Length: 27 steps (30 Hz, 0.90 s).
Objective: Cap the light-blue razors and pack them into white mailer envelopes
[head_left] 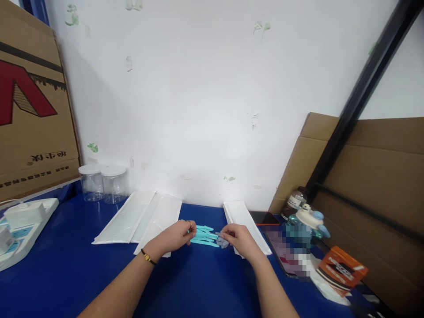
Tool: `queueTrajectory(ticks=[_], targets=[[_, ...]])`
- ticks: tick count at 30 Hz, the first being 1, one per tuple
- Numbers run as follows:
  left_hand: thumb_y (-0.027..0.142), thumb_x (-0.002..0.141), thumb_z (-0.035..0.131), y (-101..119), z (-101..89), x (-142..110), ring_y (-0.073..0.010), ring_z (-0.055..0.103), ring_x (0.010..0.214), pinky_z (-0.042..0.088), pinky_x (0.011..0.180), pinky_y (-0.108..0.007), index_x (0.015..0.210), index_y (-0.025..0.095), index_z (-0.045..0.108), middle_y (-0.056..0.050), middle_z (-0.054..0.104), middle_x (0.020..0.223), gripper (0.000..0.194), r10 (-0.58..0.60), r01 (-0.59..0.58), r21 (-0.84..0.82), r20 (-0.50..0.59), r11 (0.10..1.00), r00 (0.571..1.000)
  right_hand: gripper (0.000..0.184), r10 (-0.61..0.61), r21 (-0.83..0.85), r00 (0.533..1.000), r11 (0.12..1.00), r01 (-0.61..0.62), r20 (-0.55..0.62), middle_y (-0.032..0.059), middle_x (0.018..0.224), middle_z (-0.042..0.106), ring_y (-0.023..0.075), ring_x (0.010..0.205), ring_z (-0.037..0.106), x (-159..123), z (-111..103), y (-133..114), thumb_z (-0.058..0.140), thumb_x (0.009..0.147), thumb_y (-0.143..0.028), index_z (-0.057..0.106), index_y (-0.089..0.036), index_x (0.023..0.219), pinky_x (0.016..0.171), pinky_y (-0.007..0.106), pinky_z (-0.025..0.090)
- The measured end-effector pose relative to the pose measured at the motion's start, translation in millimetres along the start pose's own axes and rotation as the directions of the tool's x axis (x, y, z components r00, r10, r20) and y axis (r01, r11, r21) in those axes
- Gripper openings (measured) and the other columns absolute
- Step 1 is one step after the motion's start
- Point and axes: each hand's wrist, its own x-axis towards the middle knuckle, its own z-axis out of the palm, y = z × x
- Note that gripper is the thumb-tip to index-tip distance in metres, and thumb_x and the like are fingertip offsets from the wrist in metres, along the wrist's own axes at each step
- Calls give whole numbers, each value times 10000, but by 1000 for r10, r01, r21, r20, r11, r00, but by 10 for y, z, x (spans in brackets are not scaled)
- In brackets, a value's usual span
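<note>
Between my hands, a bunch of thin turquoise sticks (204,236) lies on the blue table. My left hand (180,234), with a ring and a dark bracelet, is at their left ends. Its fingers are curled, and a bit of turquoise shows between them. Small grey pieces (222,241) lie at the right ends of the sticks. My right hand (239,238) pinches there with thumb and forefinger on a thin grey piece, whose exact kind is too small to tell.
White flat packets (127,218) lie left of my hands, and more white packets (247,221) on the right. Two clear jars (114,185) and a power strip (29,229) stand left. Phones (278,247), a teal bottle (306,225) and an orange box (342,269) are right. A wall rises behind.
</note>
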Motion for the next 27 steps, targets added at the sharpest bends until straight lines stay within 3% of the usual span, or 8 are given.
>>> queueTrajectory(ticks=[4, 7, 9, 15, 21, 27], targets=[[260, 765, 470, -20, 50, -16, -133, 542, 664, 381, 596, -213, 780, 194, 593, 6, 619, 734, 141, 20, -21, 20, 49, 1000, 999, 190, -35, -36, 999, 999, 35, 0, 25, 761, 653, 150, 678, 571, -60, -62, -9, 525, 785, -237, 696, -190, 853, 602, 223, 394], [268, 705, 549, -32, 98, -29, -125, 536, 627, 373, 543, -199, 766, 199, 638, 11, 621, 714, 128, 15, -15, -3, 227, 1000, 974, 206, -69, -56, 993, 996, 75, 95, 27, 799, 662, 148, 683, 576, -91, -104, 15, 495, 789, -201, 697, -195, 827, 601, 219, 398], [266, 693, 565, -19, 138, -32, -115, 519, 581, 356, 505, -191, 774, 204, 653, 20, 612, 671, 134, -2, 5, -11, 303, 1000, 953, 211, -64, -106, 993, 991, 75, 99, 25, 797, 663, 150, 689, 581, -84, -95, 41, 487, 785, -177, 694, -197, 817, 608, 220, 398], [251, 699, 550, 2, 239, 10, -116, 521, 606, 346, 511, -198, 764, 212, 653, 19, 627, 702, 128, -4, -10, 66, 219, 998, 976, 241, -75, -309, 997, 948, 72, 0, 37, 907, 672, 179, 858, 599, 10, 8, 112, 497, 771, -130, 696, -217, 876, 781, 253, 394], [246, 728, 505, -36, 266, 37, -132, 534, 671, 349, 553, -212, 771, 216, 646, 6, 634, 753, 151, 32, -50, 136, 128, 989, 991, 253, -68, -303, 997, 951, 54, -33, 17, 932, 660, 169, 848, 590, -3, -23, 105, 497, 767, -134, 675, -238, 914, 784, 258, 370], [231, 723, 491, -56, 248, 33, -131, 527, 645, 354, 543, -214, 761, 208, 632, 2, 622, 738, 148, 29, -47, 139, 129, 989, 991, 276, -67, -331, 991, 938, 101, 113, -3, 883, 615, 155, 806, 561, -62, -66, 102, 549, 631, -52, 676, -233, 797, 783, 266, 319]])
